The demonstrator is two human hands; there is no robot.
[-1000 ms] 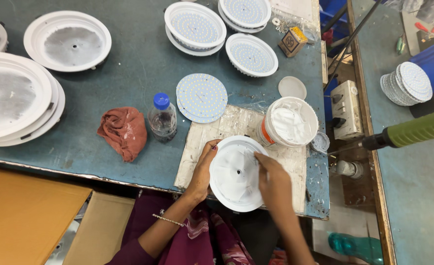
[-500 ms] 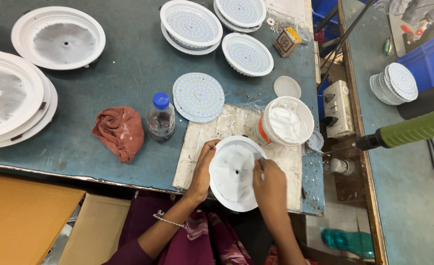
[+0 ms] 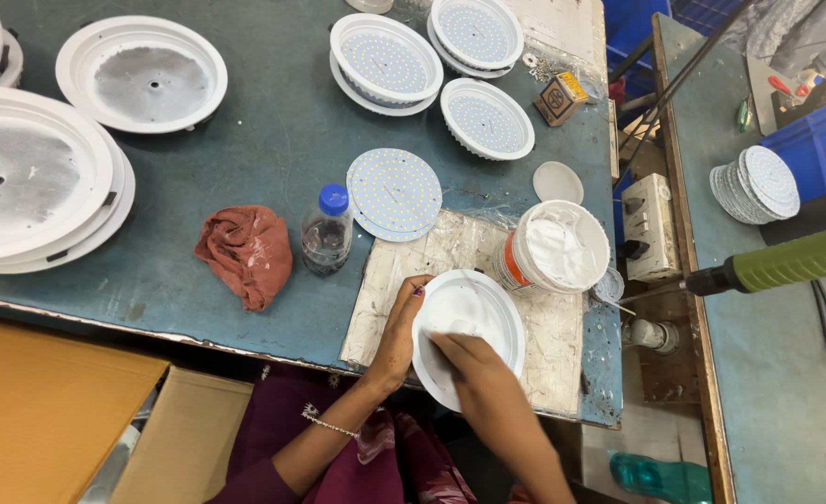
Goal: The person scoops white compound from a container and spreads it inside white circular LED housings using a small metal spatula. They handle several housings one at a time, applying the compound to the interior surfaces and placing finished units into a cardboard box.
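Head view: two hands work on a white round housing at the near tabletop edge.

Tabletop [image 3: 245, 168], blue-grey, carries stacked large white housings [image 3: 30, 182] at far left and smaller LED-fitted units [image 3: 385, 61] at the far side. A stained work mat [image 3: 562, 336] lies under the white round housing [image 3: 469, 331], which overhangs the near edge. A white paste tub [image 3: 558, 250], open, stands just beside the housing. A loose LED disc [image 3: 394, 191], a red rag [image 3: 245, 252] and a blue-capped bottle [image 3: 326, 229] sit to the left. Left hand [image 3: 399, 331]: fingers curled around the housing rim, gripping it. Right hand [image 3: 460, 359]: fingers extended, pressed flat inside the housing, holding nothing visible.
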